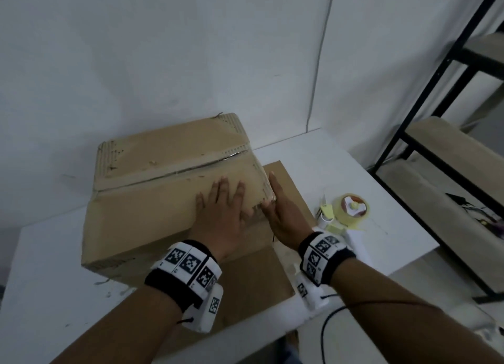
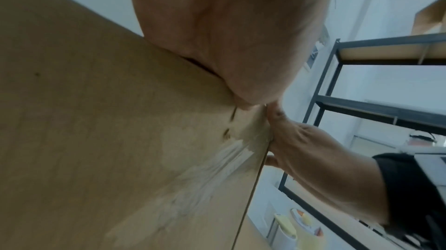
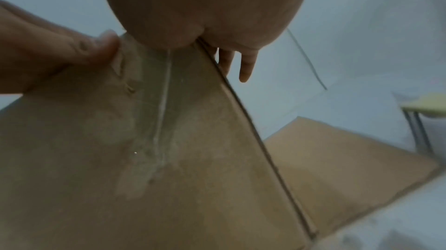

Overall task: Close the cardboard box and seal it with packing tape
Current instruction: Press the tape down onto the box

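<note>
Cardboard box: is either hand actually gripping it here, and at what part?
Neither grips. The left hand lies flat, fingers straight, on the cardboard box top near its right edge; the right hand presses flat against the right side at that corner.

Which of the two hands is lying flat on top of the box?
The left hand lies palm-down on the cardboard box top, fingers spread. The right hand instead presses edge-on against the box's right side at the corner.
</note>
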